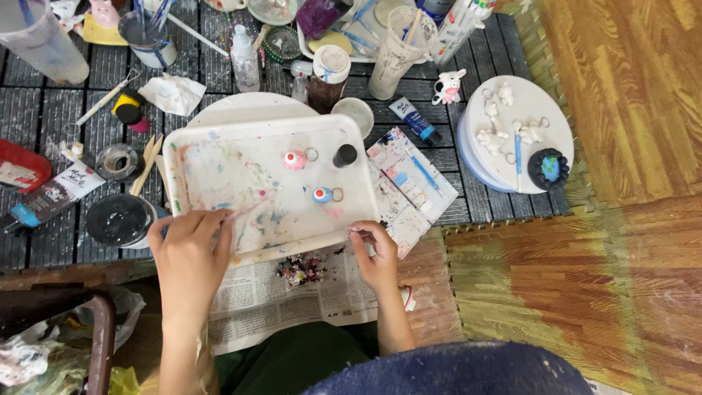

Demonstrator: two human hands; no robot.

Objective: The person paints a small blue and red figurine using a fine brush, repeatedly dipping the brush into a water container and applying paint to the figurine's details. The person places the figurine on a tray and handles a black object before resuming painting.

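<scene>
The left hand [191, 252] lay over the near left corner of the tray [212, 157], fingers curled on the rim, with a thin brush [248, 210] pinched at the fingertips and pointing inward across the paint-smeared floor of the tray. The tray itself sat on newspaper [285, 292] on the dark slatted mat [44, 110], its near edge toward the person.

On the tray, toward the far right corner, lay a pink charm [295, 159], a blue charm [322, 194] and a black cap [344, 155], all loose and apart from one another.

The right hand [378, 256] gripped the near right corner, fingers closed on the rim.

Judged from its look, the tray was thin plastic: light, fairly stiff, liable to flex. The loose charms would probably slide if it tilted. A hold at two opposite corners or edges, kept level, appeared suitable. The painted floor might be wet; the rim was the cleaner hold.
</scene>
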